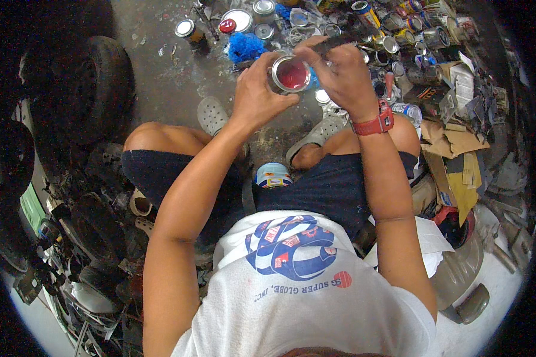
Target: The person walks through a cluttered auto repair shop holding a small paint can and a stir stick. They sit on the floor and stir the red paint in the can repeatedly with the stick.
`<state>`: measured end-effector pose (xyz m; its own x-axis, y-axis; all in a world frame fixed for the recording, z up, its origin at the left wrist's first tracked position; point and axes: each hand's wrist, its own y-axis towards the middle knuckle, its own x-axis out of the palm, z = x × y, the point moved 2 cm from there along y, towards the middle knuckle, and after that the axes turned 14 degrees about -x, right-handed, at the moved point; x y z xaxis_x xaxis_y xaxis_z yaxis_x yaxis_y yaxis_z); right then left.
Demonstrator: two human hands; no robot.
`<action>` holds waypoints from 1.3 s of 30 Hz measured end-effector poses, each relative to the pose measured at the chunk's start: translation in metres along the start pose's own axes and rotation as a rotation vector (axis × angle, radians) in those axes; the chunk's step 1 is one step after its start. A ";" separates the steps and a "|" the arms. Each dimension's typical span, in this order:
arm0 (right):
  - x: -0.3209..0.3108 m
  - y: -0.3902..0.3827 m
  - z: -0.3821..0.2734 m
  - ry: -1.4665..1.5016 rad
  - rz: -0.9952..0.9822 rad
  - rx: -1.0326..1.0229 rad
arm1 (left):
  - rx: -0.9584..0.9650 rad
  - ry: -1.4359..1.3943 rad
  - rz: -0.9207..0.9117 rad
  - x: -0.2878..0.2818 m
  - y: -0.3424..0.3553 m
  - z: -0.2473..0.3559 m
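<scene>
My left hand (256, 89) grips a small open metal can (290, 76) with red paint inside, its rim tilted toward me. My right hand (342, 77) is at the can's right, its fingers curled round a dark, motion-blurred thin thing (327, 44) above the can's rim, which I cannot make out. A blue crumpled mesh bundle (244, 46) lies on the floor beyond my left hand. Between my legs stands a light blue can (273, 175).
Many cans (390, 44) cover the floor at the upper right, beside torn cardboard (452, 137). A red-topped lid (227, 25) and a can (189, 30) sit at the top. Tyres (104, 89) line the left. My clog-shod feet (211, 116) are beyond my hands.
</scene>
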<state>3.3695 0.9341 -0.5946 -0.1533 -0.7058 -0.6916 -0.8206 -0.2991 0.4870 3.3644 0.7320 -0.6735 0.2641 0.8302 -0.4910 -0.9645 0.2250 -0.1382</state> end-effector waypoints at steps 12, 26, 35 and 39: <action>0.002 -0.004 0.007 0.029 -0.006 0.068 | -0.020 0.020 -0.019 -0.001 0.000 0.003; 0.005 0.000 0.006 0.117 0.048 -0.034 | 0.030 0.044 0.058 0.000 0.003 -0.003; 0.015 -0.012 0.031 0.383 0.176 0.463 | 0.039 0.073 0.123 0.000 0.003 -0.003; -0.013 -0.007 0.048 0.315 0.338 0.494 | -0.036 0.055 0.091 -0.001 0.003 -0.001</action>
<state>3.3508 0.9758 -0.6147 -0.3394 -0.8849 -0.3190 -0.9226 0.2470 0.2964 3.3608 0.7313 -0.6745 0.1765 0.8171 -0.5488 -0.9839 0.1310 -0.1213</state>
